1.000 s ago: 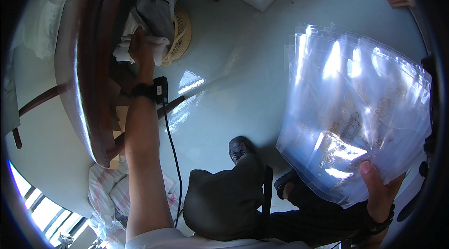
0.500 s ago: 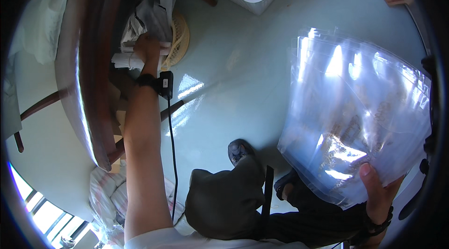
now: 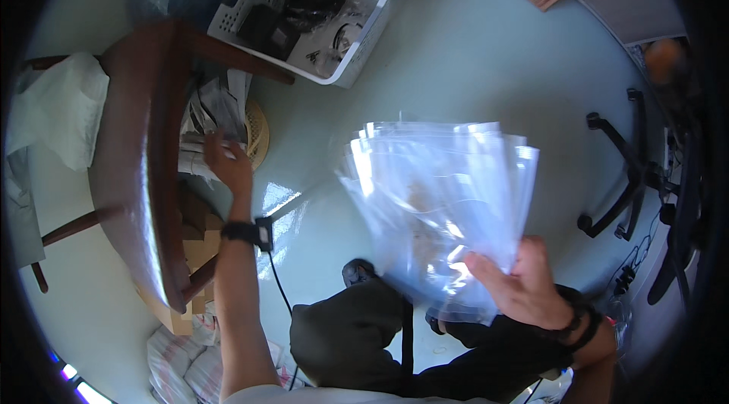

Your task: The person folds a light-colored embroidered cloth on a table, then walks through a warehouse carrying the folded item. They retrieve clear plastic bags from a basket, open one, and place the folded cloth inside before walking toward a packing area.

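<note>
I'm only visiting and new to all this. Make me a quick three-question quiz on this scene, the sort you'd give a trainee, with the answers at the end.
1. True or false: the right hand holds a fan of clear plastic bags.
2. Where does the perforated white basket stand?
A) on a shelf
B) on the floor
C) on the person's lap
3. Which arm wears the black strap that has a small box and a cord?

Key:
1. True
2. B
3. The left arm
</note>
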### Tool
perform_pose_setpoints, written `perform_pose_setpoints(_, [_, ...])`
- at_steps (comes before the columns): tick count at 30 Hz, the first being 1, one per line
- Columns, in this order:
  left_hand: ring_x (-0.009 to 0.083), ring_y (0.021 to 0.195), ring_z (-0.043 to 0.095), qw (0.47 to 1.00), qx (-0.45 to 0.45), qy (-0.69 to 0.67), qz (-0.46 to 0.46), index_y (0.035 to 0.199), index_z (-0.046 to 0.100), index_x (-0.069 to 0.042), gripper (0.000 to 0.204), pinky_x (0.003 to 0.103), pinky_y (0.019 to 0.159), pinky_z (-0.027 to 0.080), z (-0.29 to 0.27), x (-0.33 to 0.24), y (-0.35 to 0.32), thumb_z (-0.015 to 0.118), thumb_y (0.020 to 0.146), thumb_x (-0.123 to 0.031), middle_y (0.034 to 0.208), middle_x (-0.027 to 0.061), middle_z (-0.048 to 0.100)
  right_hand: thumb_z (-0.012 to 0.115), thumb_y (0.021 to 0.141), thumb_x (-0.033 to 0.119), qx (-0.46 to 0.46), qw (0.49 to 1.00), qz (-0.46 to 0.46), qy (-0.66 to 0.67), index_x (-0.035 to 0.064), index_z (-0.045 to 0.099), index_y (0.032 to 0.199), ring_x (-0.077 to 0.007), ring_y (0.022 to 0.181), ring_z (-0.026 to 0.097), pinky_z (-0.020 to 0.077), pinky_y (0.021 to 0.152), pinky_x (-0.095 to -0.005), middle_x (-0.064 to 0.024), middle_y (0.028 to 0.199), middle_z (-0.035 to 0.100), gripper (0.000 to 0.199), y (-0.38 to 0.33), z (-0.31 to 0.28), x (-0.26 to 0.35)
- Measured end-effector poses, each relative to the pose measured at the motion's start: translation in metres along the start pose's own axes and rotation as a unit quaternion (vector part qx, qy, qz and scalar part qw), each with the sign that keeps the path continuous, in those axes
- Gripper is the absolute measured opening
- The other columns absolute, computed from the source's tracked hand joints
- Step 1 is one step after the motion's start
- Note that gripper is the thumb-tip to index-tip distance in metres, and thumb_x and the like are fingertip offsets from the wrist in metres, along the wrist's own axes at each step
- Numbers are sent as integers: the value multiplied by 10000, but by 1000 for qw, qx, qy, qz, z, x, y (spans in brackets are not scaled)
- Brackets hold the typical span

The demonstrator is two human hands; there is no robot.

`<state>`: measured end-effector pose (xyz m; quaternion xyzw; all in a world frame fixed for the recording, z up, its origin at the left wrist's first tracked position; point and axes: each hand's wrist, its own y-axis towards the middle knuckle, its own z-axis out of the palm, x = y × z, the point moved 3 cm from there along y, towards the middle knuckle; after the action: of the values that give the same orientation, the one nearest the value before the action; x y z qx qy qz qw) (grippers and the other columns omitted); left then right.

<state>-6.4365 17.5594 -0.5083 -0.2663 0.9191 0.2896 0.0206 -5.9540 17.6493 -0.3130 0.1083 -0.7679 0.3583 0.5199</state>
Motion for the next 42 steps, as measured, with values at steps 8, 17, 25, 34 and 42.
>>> perform_pose_setpoints(8, [241, 1340, 402, 436, 619, -614, -223, 1497, 290, -58, 718, 385, 1113, 331, -159, -209, -65, 617, 941, -375, 1448, 115, 438, 708, 847, 217, -60, 960, 102, 253, -42, 674, 1004, -133, 780, 627, 508, 710, -292, -77, 876, 685, 305, -44, 11, -10])
perform_pose_setpoints(17, [275, 1266, 474, 369, 714, -532, -265, 1465, 290, 9, 811, 398, 1065, 405, -362, -300, -28, 741, 864, -295, 1382, 143, 481, 686, 809, 83, -96, 873, 148, 455, -64, 585, 1195, -182, 919, 664, 525, 834, -319, -103, 1050, 679, 425, -236, -8, 110])
perform_pose_setpoints(25, [241, 1212, 554, 138, 766, -497, -385, 1450, 360, -51, 718, 398, 1031, 457, -519, -325, -100, 706, 878, -311, 1321, 99, 550, 725, 856, 174, -142, 885, 119, 428, -14, 611, 1235, -168, 1051, 614, 464, 948, -321, -89, 1137, 673, 438, -455, -3, 185])
perform_pose_setpoints(34, [168, 912, 650, 450, 848, -278, -32, 1126, 642, 9, 401, 316, 809, 525, -717, -368, -254, 800, 781, -121, 1030, 86, 691, 695, 847, 154, -378, 775, 199, 466, -7, 688, 1072, -130, 861, 623, 503, 794, -294, -53, 951, 696, 277, -776, 172, 106])
perform_pose_setpoints(42, [190, 878, 652, 432, 849, -165, 256, 1191, 601, 17, 491, 341, 796, 526, -865, -473, -411, 782, 780, -183, 1016, 96, 694, 711, 839, 149, -525, 656, 233, 489, -2, 693, 1027, -93, 744, 598, 491, 666, -268, -11, 883, 681, 242, -978, 248, 40])
